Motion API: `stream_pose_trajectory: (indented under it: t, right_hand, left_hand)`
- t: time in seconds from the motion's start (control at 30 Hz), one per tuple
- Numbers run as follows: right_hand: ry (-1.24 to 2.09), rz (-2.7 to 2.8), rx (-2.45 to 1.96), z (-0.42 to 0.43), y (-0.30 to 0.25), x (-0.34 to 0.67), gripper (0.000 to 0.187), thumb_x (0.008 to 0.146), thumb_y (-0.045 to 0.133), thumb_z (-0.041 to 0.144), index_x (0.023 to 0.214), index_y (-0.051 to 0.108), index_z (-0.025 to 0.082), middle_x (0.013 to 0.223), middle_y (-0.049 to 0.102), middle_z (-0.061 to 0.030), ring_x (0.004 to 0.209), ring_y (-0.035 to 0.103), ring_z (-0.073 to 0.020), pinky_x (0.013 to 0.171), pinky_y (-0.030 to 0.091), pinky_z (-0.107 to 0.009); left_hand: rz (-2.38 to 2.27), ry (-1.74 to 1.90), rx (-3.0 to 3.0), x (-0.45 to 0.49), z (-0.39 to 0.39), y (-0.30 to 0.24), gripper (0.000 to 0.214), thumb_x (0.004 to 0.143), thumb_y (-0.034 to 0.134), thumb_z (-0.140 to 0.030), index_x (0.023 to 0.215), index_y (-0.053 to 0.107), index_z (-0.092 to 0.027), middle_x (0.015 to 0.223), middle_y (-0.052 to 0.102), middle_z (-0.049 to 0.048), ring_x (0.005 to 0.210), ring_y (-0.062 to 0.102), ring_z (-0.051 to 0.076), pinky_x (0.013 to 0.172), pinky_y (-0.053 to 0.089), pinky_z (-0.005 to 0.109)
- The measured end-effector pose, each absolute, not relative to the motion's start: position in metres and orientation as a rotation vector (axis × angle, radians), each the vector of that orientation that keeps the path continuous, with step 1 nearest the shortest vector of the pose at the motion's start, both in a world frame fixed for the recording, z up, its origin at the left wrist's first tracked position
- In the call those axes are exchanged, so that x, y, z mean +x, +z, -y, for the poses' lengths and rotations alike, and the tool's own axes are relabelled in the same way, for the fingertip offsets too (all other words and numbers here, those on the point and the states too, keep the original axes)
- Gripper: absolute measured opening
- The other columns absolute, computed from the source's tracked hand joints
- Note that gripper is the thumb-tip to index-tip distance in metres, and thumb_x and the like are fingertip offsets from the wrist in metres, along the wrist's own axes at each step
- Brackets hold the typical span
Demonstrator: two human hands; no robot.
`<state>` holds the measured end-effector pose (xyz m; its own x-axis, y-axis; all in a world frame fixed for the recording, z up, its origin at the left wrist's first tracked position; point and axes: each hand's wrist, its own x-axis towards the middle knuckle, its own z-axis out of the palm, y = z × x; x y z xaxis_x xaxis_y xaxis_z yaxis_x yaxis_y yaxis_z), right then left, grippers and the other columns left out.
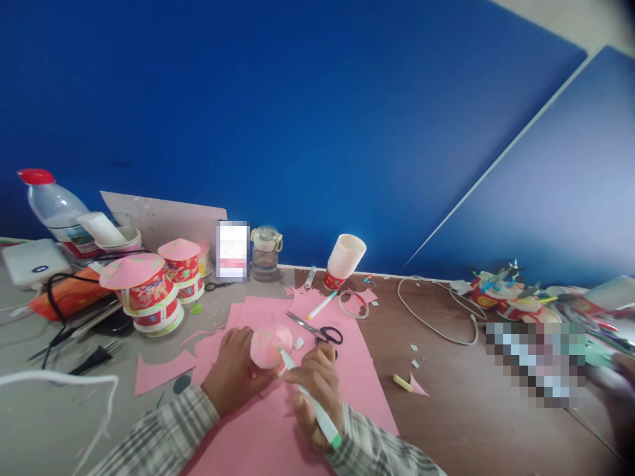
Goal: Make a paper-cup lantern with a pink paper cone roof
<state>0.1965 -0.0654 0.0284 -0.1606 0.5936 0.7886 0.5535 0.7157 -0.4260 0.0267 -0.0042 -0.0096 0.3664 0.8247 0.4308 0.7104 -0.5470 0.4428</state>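
A blue partition (297, 132) rises behind the tabletop (456, 430), grey on the left and brown on the right, and bounds the work along the back. Pink sheets (360, 396) cover the middle; their right edge slants down toward the person. Between that edge and the pale cable (430, 336), brown surface leaves room for moving, with only small scraps lying there. Room is tighter on the left, where two red cup models (151, 291) with pink conical tops stand near the left hand's side of the sheets. A stack of paper cups (341, 264) leans to the right near the back edge.

The left hand (238, 363) curls around the left and lower side of a round pink piece (268, 344), holding it over the pink sheets, its green-marked face turned up; whether it rests on the paper I cannot tell. The right hand (322, 380) is closed around a green-and-white marker (320, 420), whose long axis runs from the green end at lower right to the tip at upper left, at the piece; contact is unclear. Scissors (320, 330) lie just beyond, blades pointing up-left. A small white scrap (298, 343) sits just right of the piece.
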Motion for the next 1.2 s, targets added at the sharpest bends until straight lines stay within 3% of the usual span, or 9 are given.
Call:
stream_pose_trajectory:
  t: [1.2]
  right_hand:
    - [0.073, 1.798, -0.91, 0.0646, 0.0337, 0.1951, 0.042, 0.092, 0.028, 0.043, 0.079, 0.061, 0.019, 0.056, 0.054, 0.0035, 0.054, 0.051, -0.0141, 0.067, 0.035, -0.033]
  left_hand:
    - [-1.385, 0.949, 2.464, 0.0268, 0.0037, -0.0103, 0.028, 0.051, 0.064, -0.044, 0.069, 0.051, -0.027, 0.063, 0.049, -0.0057, 0.063, 0.048, 0.018, 0.061, 0.04, 0.036]
